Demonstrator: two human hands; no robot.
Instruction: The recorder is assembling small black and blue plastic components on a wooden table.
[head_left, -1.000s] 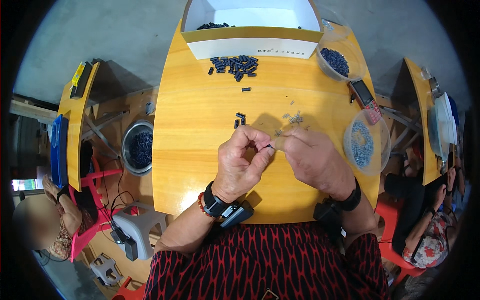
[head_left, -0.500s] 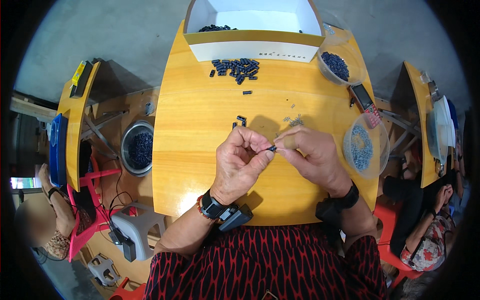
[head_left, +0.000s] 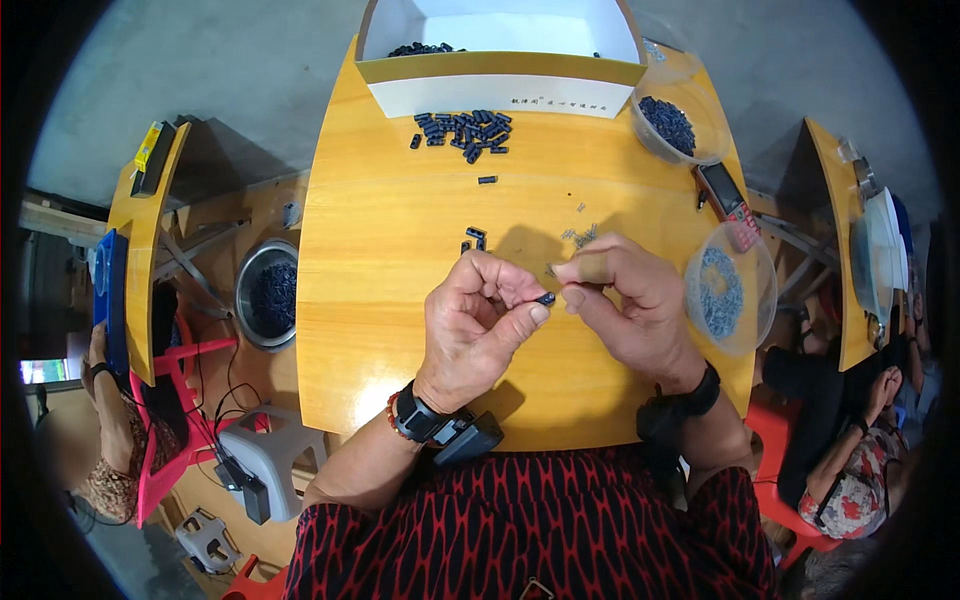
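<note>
My left hand (head_left: pixel 470 325) pinches a small black plastic tube-shaped piece (head_left: pixel 546 299) between thumb and forefinger, one end sticking out to the right. Close to that end is my right hand (head_left: pixel 630 310), its thumb and forefinger apart; nothing shows between them. A few small metal pins or screws (head_left: pixel 586 236) lie loose just beyond the right hand. Several black pieces (head_left: pixel 475 238) rest beyond my left hand, a single black piece (head_left: pixel 487 180) farther out, and a heap of them (head_left: pixel 465 132) in front of the box.
A white-and-gold box (head_left: pixel 500 88) holding black pieces stands at the far edge. On the right are a clear bowl of dark pieces (head_left: pixel 668 128), a red phone (head_left: pixel 728 200) and a clear tub of small metal parts (head_left: pixel 718 295). A metal basin (head_left: pixel 243 300) sits lower left. People sit either side.
My right thumb and forefinger have come away from the black piece and spread apart. My left hand still holds it in nearly the same place. The view has shifted slightly.
</note>
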